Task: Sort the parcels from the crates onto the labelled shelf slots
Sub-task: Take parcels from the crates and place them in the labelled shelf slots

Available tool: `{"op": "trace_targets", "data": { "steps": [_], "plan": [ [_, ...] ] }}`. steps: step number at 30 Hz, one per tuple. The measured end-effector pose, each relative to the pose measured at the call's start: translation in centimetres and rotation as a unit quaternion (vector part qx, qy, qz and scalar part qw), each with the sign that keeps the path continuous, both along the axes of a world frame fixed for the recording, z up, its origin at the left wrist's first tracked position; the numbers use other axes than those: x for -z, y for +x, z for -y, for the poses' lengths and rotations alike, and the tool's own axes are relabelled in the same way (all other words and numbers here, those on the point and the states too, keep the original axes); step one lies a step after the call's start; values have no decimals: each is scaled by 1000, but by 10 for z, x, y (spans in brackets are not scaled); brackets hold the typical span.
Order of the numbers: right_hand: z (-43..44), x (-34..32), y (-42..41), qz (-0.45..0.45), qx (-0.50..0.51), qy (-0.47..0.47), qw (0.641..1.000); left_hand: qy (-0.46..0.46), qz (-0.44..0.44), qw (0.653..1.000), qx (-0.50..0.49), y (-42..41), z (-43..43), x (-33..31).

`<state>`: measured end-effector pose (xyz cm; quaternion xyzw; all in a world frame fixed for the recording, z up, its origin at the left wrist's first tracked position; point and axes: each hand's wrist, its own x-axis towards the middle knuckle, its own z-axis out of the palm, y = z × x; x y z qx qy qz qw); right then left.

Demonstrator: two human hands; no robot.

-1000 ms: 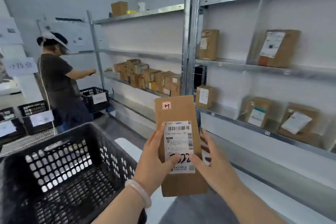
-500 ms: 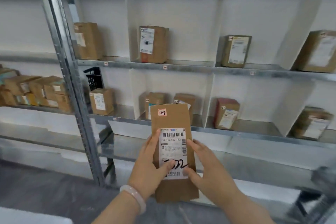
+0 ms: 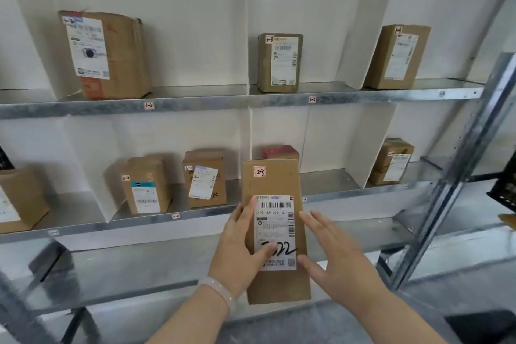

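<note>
Head view: the shelf (image 3: 363,192) looms closer than half a second ago, and the right hand (image 3: 337,257) has let go, its fingers straight and spread just beside the parcel (image 3: 275,181). The left hand (image 3: 240,254) still grips it, thumb across the label. The parcel is upright before the middle row, sticker reading 2-3, so placing looks near. A red box (image 3: 280,152) sits mostly hidden behind it; the slot tag (image 3: 304,199) is too blurred to read.
</note>
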<state>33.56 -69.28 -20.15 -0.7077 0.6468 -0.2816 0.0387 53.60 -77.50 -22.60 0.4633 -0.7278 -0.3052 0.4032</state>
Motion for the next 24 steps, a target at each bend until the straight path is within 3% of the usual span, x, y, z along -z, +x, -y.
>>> {"op": "trace_targets", "data": {
  "steps": [8, 17, 24],
  "plan": [
    [56, -2, -30, -37, 97, 12, 995, 16, 0, 997, 80, -51, 100, 12],
    [84, 18, -101, -49, 160, 36, 985, -2, -9, 990, 140, -134, 150, 22],
    [135, 36, -192, -19, 146, 43, 988, -55, 34, 991, 115, -223, 193, 30]
  ]
}}
